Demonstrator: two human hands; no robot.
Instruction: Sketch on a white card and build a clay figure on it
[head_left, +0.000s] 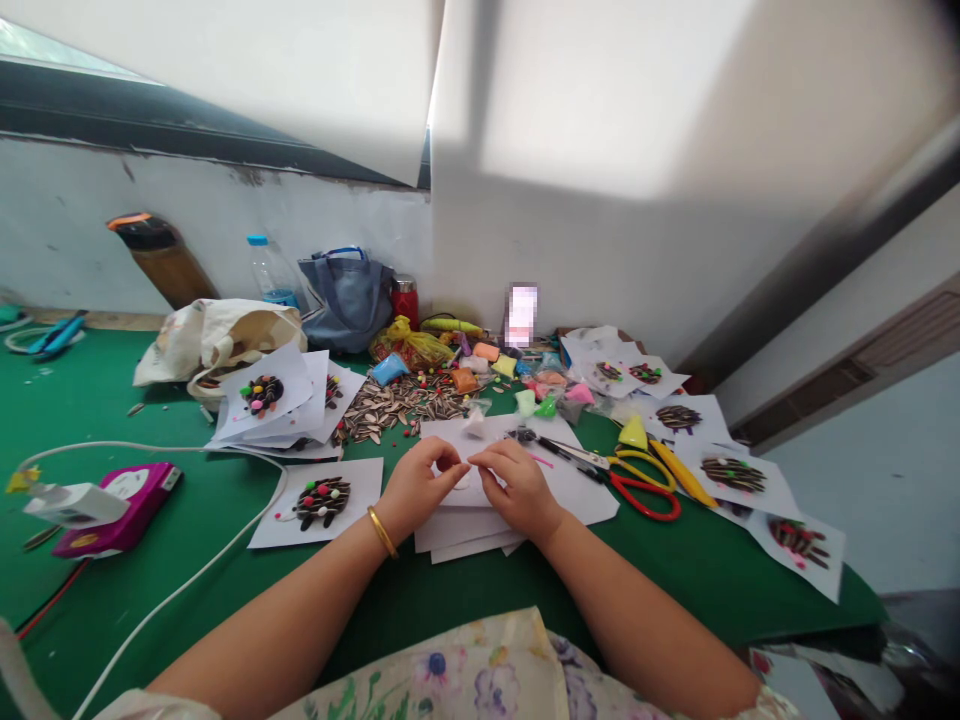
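Note:
My left hand (421, 484) and my right hand (520, 488) meet fingertip to fingertip over a stack of white paper sheets (581, 505). Both are closed, thumb against fingers in a pinch. Whatever lies between the fingertips is too small or too hidden to name. A small white piece (463, 482) shows on the paper just under the fingers. Right of my right hand, scissors (646, 470) with yellow and red handles lie beside a black pen (574, 458). A small clear bag of white material (475, 420) rests at the paper's far edge.
Sunflower seeds (382, 408) are heaped beyond my hands, near coloured clay packets (465, 380). Paper sheets with seed figures lie left (266, 520) and right (780, 490). A white cable (187, 578) crosses the left side. A phone (520, 315) leans on the wall.

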